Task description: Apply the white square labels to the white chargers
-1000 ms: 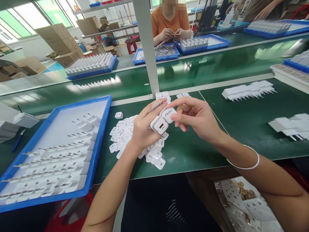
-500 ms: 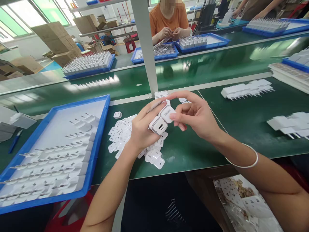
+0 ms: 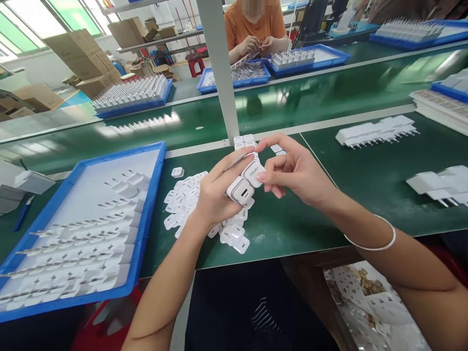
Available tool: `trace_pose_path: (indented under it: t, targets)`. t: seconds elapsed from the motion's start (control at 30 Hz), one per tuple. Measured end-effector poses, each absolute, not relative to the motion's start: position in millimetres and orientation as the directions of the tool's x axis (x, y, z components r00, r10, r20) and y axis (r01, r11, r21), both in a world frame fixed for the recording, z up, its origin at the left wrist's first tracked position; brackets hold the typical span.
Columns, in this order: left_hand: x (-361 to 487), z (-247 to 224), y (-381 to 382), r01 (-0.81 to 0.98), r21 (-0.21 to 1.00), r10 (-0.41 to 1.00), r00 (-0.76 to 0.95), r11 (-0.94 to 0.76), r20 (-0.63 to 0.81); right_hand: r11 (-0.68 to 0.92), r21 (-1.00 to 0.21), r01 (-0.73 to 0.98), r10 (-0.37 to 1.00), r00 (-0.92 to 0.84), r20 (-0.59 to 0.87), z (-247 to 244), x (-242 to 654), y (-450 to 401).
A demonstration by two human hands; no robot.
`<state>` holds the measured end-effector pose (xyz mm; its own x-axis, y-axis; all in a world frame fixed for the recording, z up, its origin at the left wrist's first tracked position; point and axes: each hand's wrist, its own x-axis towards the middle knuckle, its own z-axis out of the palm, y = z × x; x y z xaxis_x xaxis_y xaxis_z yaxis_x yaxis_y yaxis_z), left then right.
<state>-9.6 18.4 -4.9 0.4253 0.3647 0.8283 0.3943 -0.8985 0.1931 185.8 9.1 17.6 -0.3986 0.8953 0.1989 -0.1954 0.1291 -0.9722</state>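
Note:
My left hand [image 3: 215, 187] is closed round a small white charger piece [image 3: 241, 191] whose dark port slot faces me. Against its upper side sits a white charger cover [image 3: 251, 173] with grey lettering. My right hand [image 3: 288, 170] has its thumb on the right edge of that lettered cover, fingers curled, and its index fingertip meets the left fingertips. What lies deeper in the left palm is hidden. Below and left of my hands, a pile of loose white covers [image 3: 188, 195] spreads over the green table [image 3: 285, 229].
On the left stands a blue-rimmed tray [image 3: 156, 195] with rows of white plug housings, pins up. White plug housings [image 3: 376, 132] lie in rows at the right. A grey post [image 3: 219, 73] rises behind my hands. Across the bench a person in orange [image 3: 256, 29] handles small parts.
Both hands keep nearly the same hold on the white pieces. The view has shifted slightly, and the right forearm sits a little farther right.

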Motion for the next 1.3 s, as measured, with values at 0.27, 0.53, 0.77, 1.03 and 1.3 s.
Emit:
trace_pose_path:
  t: [0.27, 0.53, 0.77, 1.03, 1.3]
  targets:
    - [-9.1, -7.2, 16.9, 0.418, 0.206, 0.397, 0.447, -0.885, 0.802, 0.099, -0.982, -0.158, 0.902, -0.403, 0.156, 16.1, 185.8, 11.3]
    - [-8.5, -2.9, 13.7, 0.258, 0.659, 0.708, 0.245, -0.706, 0.663, 0.185, -0.966, -0.182, 0.886, -0.395, 0.244, 3.8, 181.9, 19.1]
    - [-7.4, -1.6, 23.2, -0.347, 0.930, 0.892, 0.374, -0.118, 0.253, 0.229, -0.942, -0.247, 0.877, -0.368, 0.310, 4.3, 180.9, 24.3]
    - [-8.2, -4.9, 18.6, -0.288, 0.945, 0.877, 0.400, -0.157, 0.268, 0.298, -0.933, -0.200, 0.888, -0.299, 0.348, 5.9, 181.0, 26.1]
    - [-15.1, 1.6, 18.9, -0.092, 0.968, 0.917, 0.312, -0.233, 0.250, 0.639, -0.747, 0.184, 0.769, -0.127, 0.626, 5.7, 195.1, 33.0]
